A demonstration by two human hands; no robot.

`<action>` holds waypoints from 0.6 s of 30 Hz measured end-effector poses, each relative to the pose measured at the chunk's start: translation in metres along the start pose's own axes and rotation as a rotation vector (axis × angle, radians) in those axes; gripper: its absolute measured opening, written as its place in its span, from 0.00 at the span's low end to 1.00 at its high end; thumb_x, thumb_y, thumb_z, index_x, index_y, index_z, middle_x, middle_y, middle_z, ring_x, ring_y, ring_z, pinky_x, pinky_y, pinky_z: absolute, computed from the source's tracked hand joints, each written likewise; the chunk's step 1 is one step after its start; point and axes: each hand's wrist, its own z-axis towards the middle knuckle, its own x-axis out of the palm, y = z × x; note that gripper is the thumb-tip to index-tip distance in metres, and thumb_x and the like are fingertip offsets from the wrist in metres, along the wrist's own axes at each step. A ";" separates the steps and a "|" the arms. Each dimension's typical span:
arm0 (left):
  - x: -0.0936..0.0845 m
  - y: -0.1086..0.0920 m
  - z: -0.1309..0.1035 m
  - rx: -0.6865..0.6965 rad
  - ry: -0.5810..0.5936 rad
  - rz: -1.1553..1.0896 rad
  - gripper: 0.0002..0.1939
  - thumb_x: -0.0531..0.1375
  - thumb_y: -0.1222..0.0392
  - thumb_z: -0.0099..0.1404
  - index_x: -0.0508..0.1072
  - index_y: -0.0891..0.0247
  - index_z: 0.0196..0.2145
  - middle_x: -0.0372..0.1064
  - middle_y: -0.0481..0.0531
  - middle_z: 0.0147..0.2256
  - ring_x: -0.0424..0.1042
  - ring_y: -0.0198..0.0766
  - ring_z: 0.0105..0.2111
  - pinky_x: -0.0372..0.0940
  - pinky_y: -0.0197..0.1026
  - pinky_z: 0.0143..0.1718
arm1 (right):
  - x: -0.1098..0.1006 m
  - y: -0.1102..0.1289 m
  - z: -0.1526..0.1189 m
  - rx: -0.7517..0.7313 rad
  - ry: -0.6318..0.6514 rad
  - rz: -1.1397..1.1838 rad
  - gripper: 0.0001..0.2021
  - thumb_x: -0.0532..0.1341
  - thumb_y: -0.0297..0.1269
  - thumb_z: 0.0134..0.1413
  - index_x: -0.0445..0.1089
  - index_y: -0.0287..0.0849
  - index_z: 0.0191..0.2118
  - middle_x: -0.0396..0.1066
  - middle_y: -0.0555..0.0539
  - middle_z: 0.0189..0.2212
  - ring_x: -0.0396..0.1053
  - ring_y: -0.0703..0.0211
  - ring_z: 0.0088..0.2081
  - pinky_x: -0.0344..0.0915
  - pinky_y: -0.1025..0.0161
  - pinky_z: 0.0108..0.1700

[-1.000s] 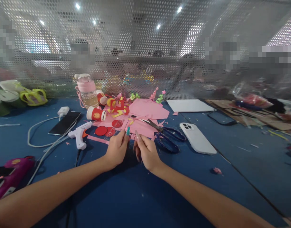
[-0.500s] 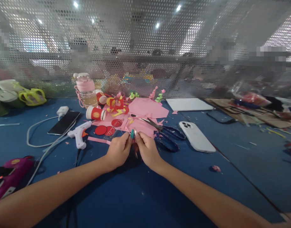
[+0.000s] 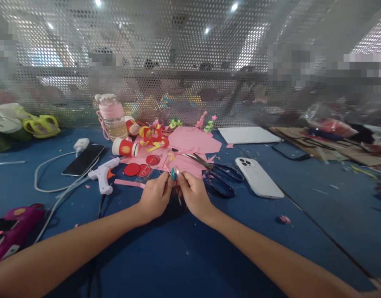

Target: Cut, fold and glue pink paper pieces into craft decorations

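My left hand (image 3: 155,196) and my right hand (image 3: 195,194) meet at the fingertips over the front of the blue table. Both are closed in a pinch, thumbs up, with a teal nail showing on the left one. Whatever lies between the fingers is mostly hidden; a thin reddish sliver shows below them. Just beyond lie pink paper sheets (image 3: 193,140) and a pair of scissors (image 3: 213,167) with dark blue handles, blades partly apart. Red paper discs (image 3: 132,169) and a pink paper strip (image 3: 126,182) are to the left of my hands.
On the left are a white glue gun (image 3: 103,176), a black phone (image 3: 84,159), a charger cable and a purple device (image 3: 18,227). A red paper cup (image 3: 125,147) lies near a pink bottle (image 3: 111,116). A white phone (image 3: 259,178) rests at right. Perforated mesh (image 3: 190,62) stands behind.
My hands stay pinched together in nearly the same place, with the fingertips shifting slightly. The view has tilted a little; the things on the table have not moved.
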 end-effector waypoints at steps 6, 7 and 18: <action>-0.001 0.000 0.000 0.004 0.019 -0.023 0.12 0.44 0.59 0.62 0.54 0.61 0.21 0.55 0.44 0.16 0.55 0.30 0.15 0.50 0.33 0.19 | 0.000 0.000 0.000 0.015 0.025 0.026 0.21 0.45 0.51 0.57 0.54 0.43 0.20 0.58 0.54 0.11 0.58 0.66 0.15 0.54 0.68 0.19; -0.001 0.000 0.000 0.002 0.019 -0.027 0.12 0.44 0.59 0.62 0.54 0.61 0.21 0.55 0.44 0.16 0.55 0.30 0.15 0.50 0.33 0.19 | 0.000 0.000 0.000 0.024 0.025 0.035 0.21 0.45 0.51 0.56 0.54 0.43 0.20 0.58 0.54 0.11 0.58 0.66 0.15 0.54 0.68 0.19; -0.001 0.000 0.001 -0.058 -0.030 -0.064 0.12 0.43 0.59 0.63 0.53 0.60 0.22 0.54 0.44 0.16 0.54 0.31 0.15 0.49 0.34 0.18 | 0.000 0.001 0.001 0.092 0.004 0.110 0.21 0.45 0.51 0.57 0.54 0.44 0.20 0.57 0.54 0.11 0.59 0.65 0.15 0.55 0.68 0.19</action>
